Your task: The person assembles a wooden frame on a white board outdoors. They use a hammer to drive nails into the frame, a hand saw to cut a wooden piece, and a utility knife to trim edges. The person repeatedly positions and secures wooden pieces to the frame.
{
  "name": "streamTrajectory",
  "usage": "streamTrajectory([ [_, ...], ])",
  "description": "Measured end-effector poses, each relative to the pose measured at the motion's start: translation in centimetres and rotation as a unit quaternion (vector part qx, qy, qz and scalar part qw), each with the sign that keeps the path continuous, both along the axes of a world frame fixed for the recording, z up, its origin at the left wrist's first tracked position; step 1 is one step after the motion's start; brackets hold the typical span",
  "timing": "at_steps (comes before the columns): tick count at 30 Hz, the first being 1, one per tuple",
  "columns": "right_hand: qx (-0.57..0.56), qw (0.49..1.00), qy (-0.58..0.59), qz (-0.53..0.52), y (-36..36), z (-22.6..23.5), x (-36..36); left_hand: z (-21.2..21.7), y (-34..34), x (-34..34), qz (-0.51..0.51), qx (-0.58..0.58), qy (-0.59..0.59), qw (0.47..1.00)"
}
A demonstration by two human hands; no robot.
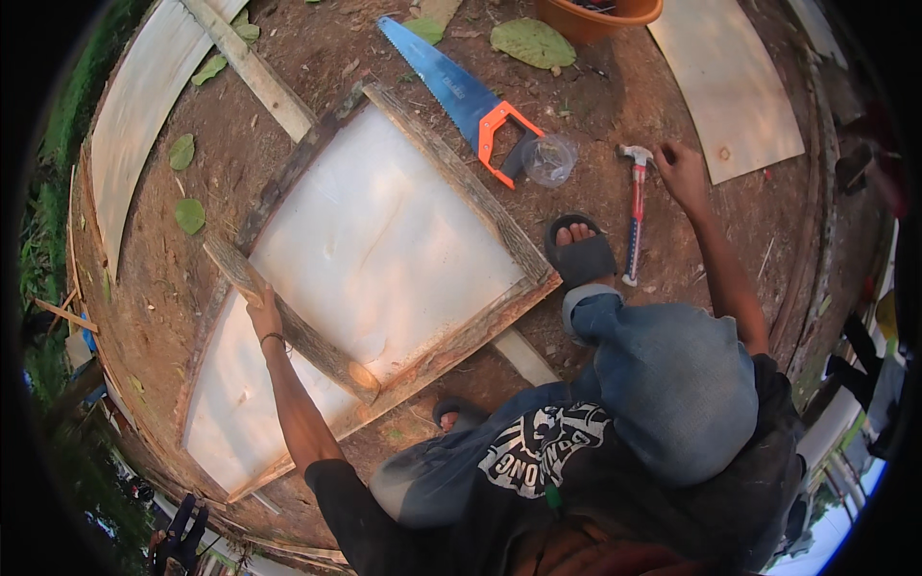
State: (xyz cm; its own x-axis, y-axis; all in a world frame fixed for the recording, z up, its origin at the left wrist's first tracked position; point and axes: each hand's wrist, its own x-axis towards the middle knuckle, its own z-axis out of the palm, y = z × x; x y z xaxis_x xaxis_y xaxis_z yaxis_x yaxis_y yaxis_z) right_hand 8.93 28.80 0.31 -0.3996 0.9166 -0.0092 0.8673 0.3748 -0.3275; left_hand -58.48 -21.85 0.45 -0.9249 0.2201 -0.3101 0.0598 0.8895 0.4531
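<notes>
I am crouched on bare dirt ground [288, 115] with a wooden frame [461, 158] laid flat before me, a pale sheet [384, 240] filling it. My left hand [261, 312] closes around a rough wooden batten [298, 331] that lies slantwise across the sheet, its near end resting on the frame's lower rail; I judge the grip keeps the piece from sliding off its line. My right hand [680, 171] reaches far out to the side, fingers curled at the head of a hammer [635, 206] lying on the ground, touching it or just beside it; whether they have truly closed on it I cannot tell. The hammer's handle points back toward my sandalled foot [579, 252], which is planted just beside the frame's corner, probably to brace it. A handsaw [461, 96] with an orange handle lies beyond the frame, beside a small clear container [549, 158], both within easy reach.
</notes>
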Motion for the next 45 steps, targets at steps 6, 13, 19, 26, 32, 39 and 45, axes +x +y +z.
streamTrajectory([
  [6,0.033,0.993,0.073,0.091,10.8,-2.9,-11.0,0.1,1.0,3.0,0.002,0.069,0.032,0.997],
  [13,0.052,0.99,0.078,0.103,11.8,-7.9,-11.2,1.0,0.8,2.5,0.059,0.045,0.053,0.996],
  [19,-0.089,0.938,0.325,0.077,9.7,-4.4,-18.4,-0.1,1.0,3.8,0.085,0.089,0.057,0.991],
  [26,-0.418,0.739,0.358,0.387,-7.1,8.1,-45.6,-0.1,1.6,4.3,0.111,0.155,0.032,0.981],
  [32,-0.613,0.67,0.184,0.377,-22.1,0.4,-58.5,1.1,2.9,5.3,0.14,0.151,0.022,0.978],
  [39,-0.588,0.722,0.257,0.259,-30.4,-3.3,-64.6,1.7,2.6,5.0,0.152,0.125,0.011,0.98],
  [45,-0.53,0.772,0.274,0.219,-32.6,-2.7,-65.6,1.7,2.4,4.8,0.145,0.101,0.003,0.984],
])
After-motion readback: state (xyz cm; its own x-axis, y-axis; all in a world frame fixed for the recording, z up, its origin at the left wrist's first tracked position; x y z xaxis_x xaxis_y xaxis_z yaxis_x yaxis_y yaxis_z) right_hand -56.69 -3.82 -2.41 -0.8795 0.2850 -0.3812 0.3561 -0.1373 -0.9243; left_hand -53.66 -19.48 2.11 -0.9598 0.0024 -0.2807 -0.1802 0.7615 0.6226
